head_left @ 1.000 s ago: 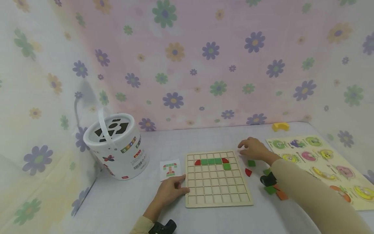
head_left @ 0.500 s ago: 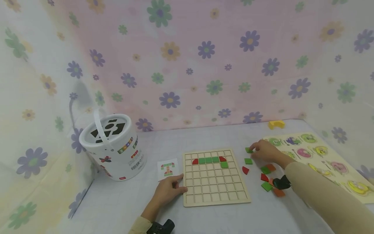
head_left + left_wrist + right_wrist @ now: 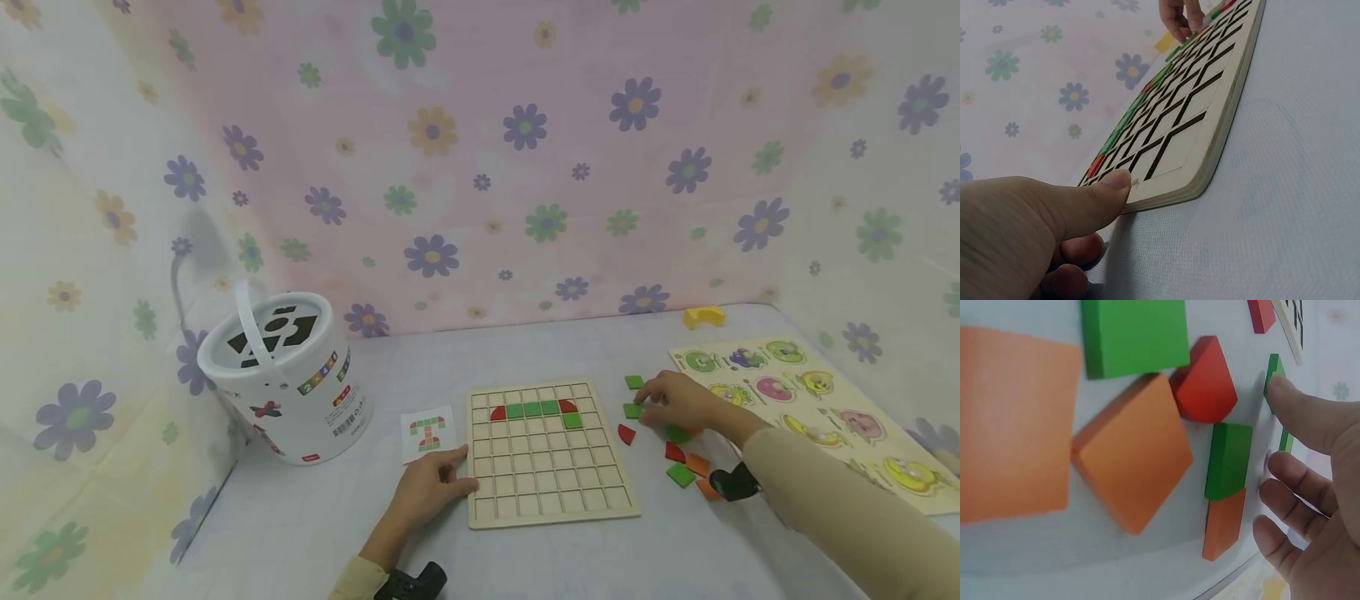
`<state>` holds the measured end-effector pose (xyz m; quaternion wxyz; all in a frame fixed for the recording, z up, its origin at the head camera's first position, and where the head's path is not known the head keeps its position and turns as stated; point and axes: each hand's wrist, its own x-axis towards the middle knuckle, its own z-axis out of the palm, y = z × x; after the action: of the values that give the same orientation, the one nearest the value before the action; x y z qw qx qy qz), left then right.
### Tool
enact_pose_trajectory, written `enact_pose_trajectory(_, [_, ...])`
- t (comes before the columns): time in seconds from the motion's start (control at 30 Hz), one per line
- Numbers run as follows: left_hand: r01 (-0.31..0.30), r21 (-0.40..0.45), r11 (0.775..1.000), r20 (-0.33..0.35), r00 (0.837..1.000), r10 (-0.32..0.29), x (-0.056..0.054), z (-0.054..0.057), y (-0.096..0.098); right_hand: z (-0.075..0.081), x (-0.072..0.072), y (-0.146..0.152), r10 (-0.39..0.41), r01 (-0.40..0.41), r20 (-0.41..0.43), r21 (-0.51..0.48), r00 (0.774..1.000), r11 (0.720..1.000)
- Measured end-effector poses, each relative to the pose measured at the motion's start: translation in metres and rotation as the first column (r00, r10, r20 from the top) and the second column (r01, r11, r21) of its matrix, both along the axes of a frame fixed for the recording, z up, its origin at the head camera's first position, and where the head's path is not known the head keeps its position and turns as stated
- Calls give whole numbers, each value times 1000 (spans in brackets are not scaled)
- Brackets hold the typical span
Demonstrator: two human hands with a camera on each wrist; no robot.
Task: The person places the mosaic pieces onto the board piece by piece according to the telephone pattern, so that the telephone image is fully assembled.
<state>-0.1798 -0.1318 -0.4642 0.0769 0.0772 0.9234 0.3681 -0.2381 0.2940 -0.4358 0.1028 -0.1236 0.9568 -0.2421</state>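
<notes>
A wooden grid board lies flat on the table. Along its second row sit green squares between two red rounded pieces, with another green square below the right end. My left hand rests at the board's left edge, thumb on the rim in the left wrist view. To the board's right, my right hand hovers at a loose green tile; its thumb appears to touch that tile in the right wrist view, fingers apart from it. A second green tile lies just beyond.
A pattern card lies left of the board, with a white bucket behind. Loose red, green and orange tiles lie under my right forearm. A fruit puzzle board sits at the right; a yellow arch block stands behind it.
My right hand came away from the far green tile, which now lies uncovered, and drew nearer to the closer one. My left hand stays at the board's edge. The head view shifted slightly.
</notes>
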Motion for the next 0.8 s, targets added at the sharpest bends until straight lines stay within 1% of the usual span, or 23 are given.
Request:
enact_pose_trajectory(0.1, [4, -1, 1000, -8, 1000, -4, 0, 0, -1, -1, 0, -2, 19, -19, 12, -15, 1000, 1000])
enact_pose_trajectory(0.2, [11, 2, 1000, -19, 1000, -11, 1, 1, -1, -2, 1, -4, 17, -17, 8, -5, 1000, 1000])
enact_pose_trajectory(0.43, [5, 5, 1000, -16, 1000, -5, 1, 2, -1, -3, 3, -6, 7, -6, -28, 19, 1000, 1000])
enact_pose_trajectory(0.67, [27, 5, 1000, -40, 999, -27, 1, 1, -1, -3, 6, -8, -7, 8, -44, 24, 999, 1000])
enact_pose_trajectory(0.8, [32, 3, 999, -40, 999, -32, 1, 0, -1, -3, 6, -10, -3, 5, -57, 28, 998, 1000])
